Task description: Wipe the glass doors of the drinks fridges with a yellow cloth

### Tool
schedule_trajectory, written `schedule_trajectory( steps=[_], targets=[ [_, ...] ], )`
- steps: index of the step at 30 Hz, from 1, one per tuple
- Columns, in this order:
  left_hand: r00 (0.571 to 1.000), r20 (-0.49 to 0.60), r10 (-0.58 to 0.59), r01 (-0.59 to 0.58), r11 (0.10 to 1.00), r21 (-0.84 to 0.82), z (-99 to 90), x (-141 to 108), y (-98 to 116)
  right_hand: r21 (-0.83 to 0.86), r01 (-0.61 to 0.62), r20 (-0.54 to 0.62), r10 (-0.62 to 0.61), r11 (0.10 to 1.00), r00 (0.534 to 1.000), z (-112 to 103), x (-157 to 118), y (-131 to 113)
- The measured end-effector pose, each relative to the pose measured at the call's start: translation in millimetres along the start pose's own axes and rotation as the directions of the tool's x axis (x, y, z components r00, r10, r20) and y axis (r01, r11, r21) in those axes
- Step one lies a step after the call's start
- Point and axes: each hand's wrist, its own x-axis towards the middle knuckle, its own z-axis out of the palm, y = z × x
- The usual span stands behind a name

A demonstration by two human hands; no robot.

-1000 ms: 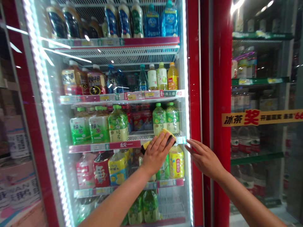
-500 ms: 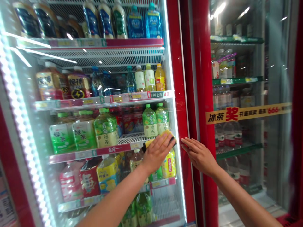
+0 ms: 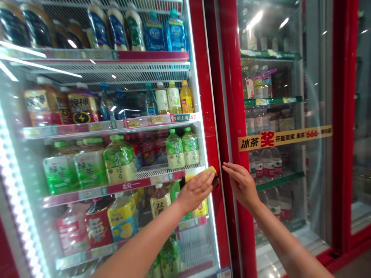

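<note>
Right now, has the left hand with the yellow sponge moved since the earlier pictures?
Yes: the left hand has slid rightward. The yellow sponge now reaches the red door frame, which it stopped short of earlier.

Left hand (image 3: 196,190): bare, narrow across the back, with slim tapering fingers.
Right hand (image 3: 241,182): bare, matching the left, with long slender fingers (image 3: 232,168).
Left forearm (image 3: 142,236): bare from wrist to frame edge, smooth and slim, widening away from the wrist.
Right forearm (image 3: 285,240): bare as well, smooth, of the same slim shape.
</note>
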Motion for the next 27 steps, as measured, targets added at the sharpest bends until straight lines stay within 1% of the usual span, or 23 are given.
schedule_trajectory(
  steps=[1, 2, 3, 4, 7, 8, 9, 10, 12, 13, 14, 15, 16, 17, 18, 19, 20, 21, 22, 23, 24, 25, 27],
  targets=[
    [0.998, 0.008, 0.063, -0.063, 0.998, -0.023, -0.2, -3.1, 2.1, 0.002, -0.006, -0.003, 0.006, 1.0, 1.0, -2.4, -1.0, -0.4],
    [0.995, 0.016, 0.094, -0.093, 0.995, -0.042, -0.4, -1.7, 0.4, 0.001, -0.005, -0.003, 0.005, 1.0, 1.0, -5.0, -1.3, -0.7],
    [0.995, 0.026, 0.095, -0.094, 0.994, -0.054, -0.1, 4.4, -4.8, -0.005, -0.001, -0.002, 0.001, 1.0, 1.0, -7.4, -0.8, -0.9],
    [0.997, 0.036, 0.07, -0.068, 0.996, -0.062, 0.8, 14.6, -12.7, -0.014, 0.005, 0.002, -0.005, 1.0, 1.0, -9.6, 0.2, -1.1],
    [0.997, 0.013, -0.08, 0.081, 0.996, -0.043, 7.9, 51.9, -35.9, -0.043, 0.02, 0.026, -0.019, 0.999, 0.999, -14.9, 2.6, -1.9],
    [0.993, 0.0, -0.115, 0.115, 0.993, -0.039, 10.7, 59.9, -38.0, -0.05, 0.023, 0.034, -0.021, 0.998, 0.999, -16.4, 1.8, -2.4],
    [0.99, -0.015, -0.137, 0.137, 0.99, -0.034, 13.1, 63.0, -35.5, -0.055, 0.022, 0.042, -0.02, 0.998, 0.999, -18.0, -0.1, -3.1],
    [0.989, -0.025, -0.148, 0.148, 0.989, -0.028, 15.0, 60.9, -28.8, -0.062, 0.018, 0.046, -0.015, 0.998, 0.999, -19.6, -3.2, -4.0],
    [0.991, -0.037, -0.127, 0.126, 0.992, -0.019, 16.2, 43.7, -6.8, -0.077, 0.001, 0.059, 0.004, 0.997, 0.998, -23.0, -12.1, -6.1],
    [0.996, -0.035, -0.084, 0.083, 0.996, -0.027, 15.6, 32.0, 4.7, -0.084, -0.01, 0.071, 0.016, 0.996, 0.997, -24.8, -17.0, -7.3],
    [0.999, -0.045, -0.008, 0.005, 0.999, -0.051, 14.2, 21.1, 14.0, -0.091, -0.019, 0.084, 0.027, 0.996, 0.996, -26.5, -21.6, -8.4],
    [0.998, -0.046, 0.05, -0.052, 0.997, -0.059, 12.3, 13.1, 19.4, -0.094, -0.025, 0.099, 0.034, 0.995, 0.995, -28.1, -25.5, -9.4],
    [0.994, -0.053, 0.098, -0.101, 0.993, -0.068, 10.3, 9.5, 19.9, -0.095, -0.028, 0.114, 0.039, 0.995, 0.993, -29.6, -28.4, -10.3],
    [0.99, -0.051, 0.133, -0.136, 0.988, -0.075, 8.3, 10.9, 15.5, -0.093, -0.029, 0.127, 0.04, 0.995, 0.991, -31.0, -30.2, -11.2],
    [0.99, -0.047, 0.132, -0.136, 0.988, -0.079, 6.9, 17.1, 6.9, -0.09, -0.029, 0.133, 0.04, 0.996, 0.99, -32.2, -31.0, -12.1],
    [0.994, -0.036, 0.099, -0.102, 0.992, -0.079, 6.2, 26.7, -4.3, -0.085, -0.028, 0.134, 0.04, 0.996, 0.99, -33.2, -31.2, -13.0],
    [0.999, -0.02, 0.035, -0.037, 0.997, -0.072, 6.3, 38.1, -15.9, -0.078, -0.03, 0.13, 0.04, 0.996, 0.991, -34.2, -31.1, -14.2],
    [0.996, 0.007, -0.088, 0.088, 0.995, -0.053, 7.0, 49.1, -25.5, -0.071, -0.036, 0.122, 0.045, 0.997, 0.992, -35.1, -31.2, -15.6],
    [0.983, 0.007, -0.185, 0.185, 0.982, -0.035, 8.1, 57.6, -31.2, -0.063, -0.047, 0.108, 0.054, 0.997, 0.993, -35.8, -32.0, -17.4],
    [0.974, -0.007, -0.226, 0.226, 0.974, -0.019, 9.4, 62.1, -31.4, -0.055, -0.063, 0.091, 0.068, 0.997, 0.994, -36.4, -33.8, -19.5],
    [0.969, -0.023, -0.244, 0.244, 0.97, -0.004, 10.7, 61.5, -25.6, -0.046, -0.081, 0.073, 0.085, 0.996, 0.994, -36.7, -36.8, -22.1],
    [0.972, -0.033, -0.233, 0.233, 0.972, 0.004, 12.0, 55.7, -14.4, -0.038, -0.101, 0.056, 0.103, 0.994, 0.993, -36.6, -40.8, -24.9],
    [0.981, -0.041, -0.188, 0.189, 0.982, 0.009, 14.1, 32.5, 18.4, -0.025, -0.138, 0.037, 0.139, 0.99, 0.99, -35.3, -51.0, -31.0]
  ],
)
